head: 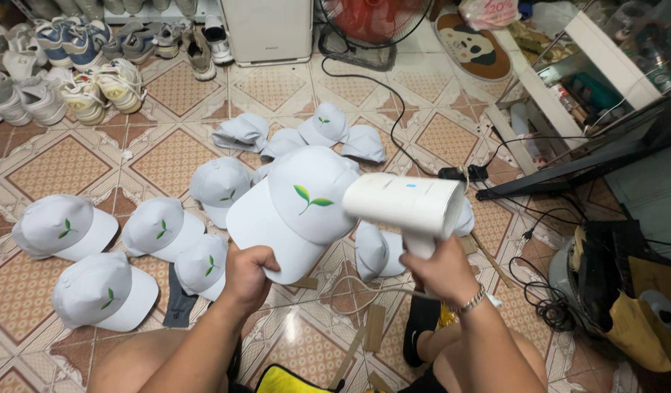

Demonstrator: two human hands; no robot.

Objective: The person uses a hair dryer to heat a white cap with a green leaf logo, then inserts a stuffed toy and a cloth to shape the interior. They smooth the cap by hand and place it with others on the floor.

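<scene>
My left hand grips the brim of a white cap with a green leaf emblem, holding it up above the tiled floor. My right hand holds the handle of a white hand-held dryer-like appliance, whose nozzle points left at the cap's front panel and nearly touches it. A bracelet circles my right wrist. Several more white caps with the same green leaf lie on the floor: at the left, lower left, and beyond the held cap.
Pairs of sneakers crowd the far left. A white box-shaped appliance and a fan stand at the back. Black cables and a power strip lie right. A shelf unit stands far right.
</scene>
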